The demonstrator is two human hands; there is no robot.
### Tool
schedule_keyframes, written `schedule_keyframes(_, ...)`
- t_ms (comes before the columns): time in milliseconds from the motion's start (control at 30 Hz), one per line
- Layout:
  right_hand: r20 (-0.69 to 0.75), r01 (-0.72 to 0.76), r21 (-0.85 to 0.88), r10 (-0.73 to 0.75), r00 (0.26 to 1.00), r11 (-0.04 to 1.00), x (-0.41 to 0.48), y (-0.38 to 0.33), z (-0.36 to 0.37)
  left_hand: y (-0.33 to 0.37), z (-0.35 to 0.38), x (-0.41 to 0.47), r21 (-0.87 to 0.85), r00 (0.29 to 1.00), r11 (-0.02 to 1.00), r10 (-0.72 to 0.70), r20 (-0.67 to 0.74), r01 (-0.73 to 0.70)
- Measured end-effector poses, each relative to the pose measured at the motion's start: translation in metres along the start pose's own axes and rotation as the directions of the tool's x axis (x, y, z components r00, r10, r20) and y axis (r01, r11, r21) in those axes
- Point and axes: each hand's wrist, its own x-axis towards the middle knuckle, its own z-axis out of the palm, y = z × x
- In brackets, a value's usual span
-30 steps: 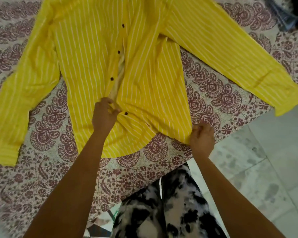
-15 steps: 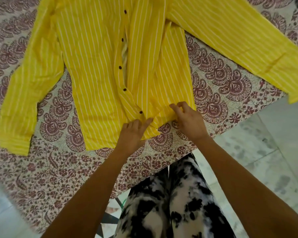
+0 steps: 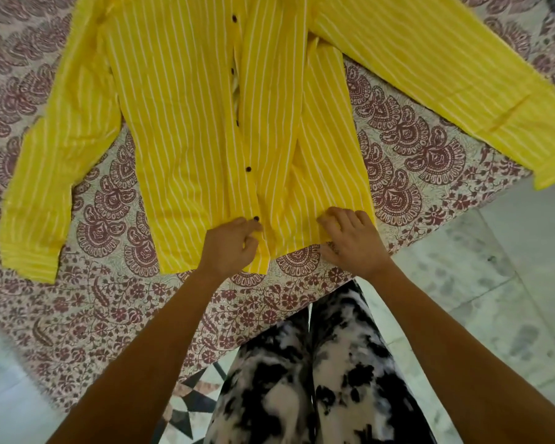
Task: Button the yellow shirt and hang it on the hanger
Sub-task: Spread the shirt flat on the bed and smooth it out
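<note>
Since the frame half a second earlier, the shirt's (image 3: 180,123) right front had been drawn flatter against the button strip, and the left hand (image 3: 228,245) had closed on that strip. The shirt lay spread face up on the cloth-covered surface (image 3: 103,302), buttons seemingly all undone. The left hand pinched the strip just below the lowest button (image 3: 256,218). The right hand (image 3: 350,241) lay with its fingers on the hem of the right front; whether it gripped the cloth I could not tell. That front was creased lengthwise, so a hole might be missed and the button paired wrongly, skewing the whole row. The hem sat near the edge, and a hard tug could drag the shirt towards the floor (image 3: 494,283).
</note>
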Motion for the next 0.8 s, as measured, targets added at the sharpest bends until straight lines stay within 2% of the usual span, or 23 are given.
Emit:
schedule_keyframes(67, 0.088, -0.008, -0.095, 0.016, 0.996, 0.995, -0.001, 0.000, 0.005, 0.017, 0.001, 0.010, -0.131, 0.996, 0.989, -0.079, -0.051, 0.072)
schedule_keyframes(133, 0.130, -0.058, -0.119, 0.073, 0.989, 0.991, 0.002, -0.002, 0.008, 0.028, 0.006, 0.019, -0.211, 0.993, 0.972, -0.114, -0.041, 0.103)
schedule_keyframes(233, 0.124, -0.066, -0.112, 0.080, 0.989, 0.991, 0.010, -0.004, 0.010, 0.032, 0.020, 0.030, -0.207, 0.991, 0.970, -0.136, -0.013, 0.130)
schedule_keyframes(267, 0.104, -0.065, -0.056, 0.071, 0.992, 0.996, 0.013, -0.005, 0.008, 0.030, 0.024, 0.033, -0.199, 0.981, 0.962, -0.196, -0.012, 0.189)
schedule_keyframes(333, 0.042, -0.103, 0.211, 0.096, 0.994, 0.972, 0.015, -0.004, 0.000, 0.029, 0.029, 0.039, -0.205, 0.937, 0.921, -0.347, -0.041, 0.332)
schedule_keyframes(400, -0.004, -0.204, 0.476, 0.234, 0.972, 0.856, 0.016, -0.003, -0.016, 0.031, 0.029, 0.046, -0.193, 0.888, 0.881, -0.453, -0.085, 0.431)
schedule_keyframes(467, -0.111, -0.258, 0.556, 0.378, 0.919, 0.790, 0.013, 0.000, -0.032, 0.036, 0.026, 0.055, -0.140, 0.843, 0.845, -0.530, -0.096, 0.515)
schedule_keyframes(500, -0.176, -0.257, 0.527, 0.400, 0.899, 0.810, 0.011, 0.003, -0.037, 0.040, 0.023, 0.059, -0.091, 0.821, 0.826, -0.563, -0.094, 0.556)
schedule_keyframes(567, -0.263, -0.215, 0.405, 0.338, 0.904, 0.889, 0.005, 0.011, -0.043, 0.048, 0.020, 0.067, 0.006, 0.788, 0.790, -0.611, -0.078, 0.613)
schedule_keyframes(700, -0.272, -0.150, 0.137, 0.183, 0.945, 0.979, -0.018, 0.033, -0.040, 0.051, 0.018, 0.074, 0.113, 0.772, 0.766, -0.636, -0.003, 0.632)
schedule_keyframes(733, -0.269, -0.180, 0.117, 0.206, 0.941, 0.977, -0.022, 0.036, -0.038, 0.050, 0.018, 0.074, 0.132, 0.781, 0.775, -0.625, 0.013, 0.618)
schedule_keyframes(800, -0.261, -0.359, 0.188, 0.399, 0.879, 0.914, -0.030, 0.040, -0.038, 0.047, 0.019, 0.072, 0.161, 0.796, 0.789, -0.604, 0.032, 0.592)
